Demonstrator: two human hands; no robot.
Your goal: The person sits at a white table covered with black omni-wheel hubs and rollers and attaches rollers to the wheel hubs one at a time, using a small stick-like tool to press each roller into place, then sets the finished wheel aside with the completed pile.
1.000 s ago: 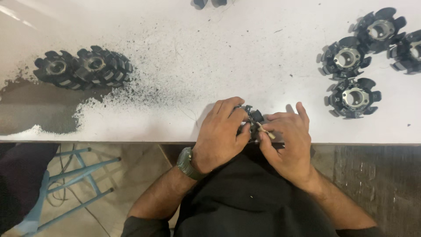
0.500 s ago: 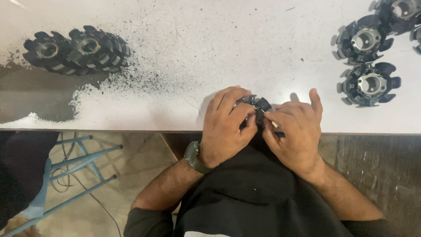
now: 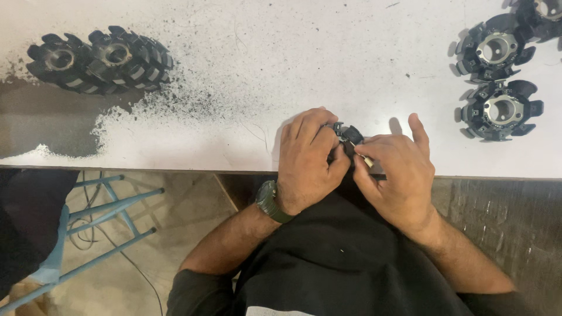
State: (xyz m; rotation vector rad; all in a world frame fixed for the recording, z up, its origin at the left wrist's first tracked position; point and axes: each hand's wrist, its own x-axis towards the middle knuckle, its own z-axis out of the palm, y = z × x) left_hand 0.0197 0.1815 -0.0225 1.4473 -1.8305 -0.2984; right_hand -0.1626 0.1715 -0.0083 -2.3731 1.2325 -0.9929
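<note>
Shifted slightly right along the table edge since the earlier frame: small black toothed part [image 3: 346, 136], both hands kept closed together around it.

Part is held at the near edge of the white table [image 3: 293, 52], pinched between left hand [image 3: 307, 158] and right hand [image 3: 395, 172]; mostly hidden, dark ribbed body, a pale sliver seen at the right fingertips. Fitting or adjusting step is judged in hand; a fine, steady finger grip is called for next. Black dust [image 3: 175, 99] is spread at left near stacked finned wheels [image 3: 99, 58]; two more finned wheels [image 3: 497, 79] are laid at right. Green wristwatch [image 3: 269, 202] is worn on the left wrist.
</note>
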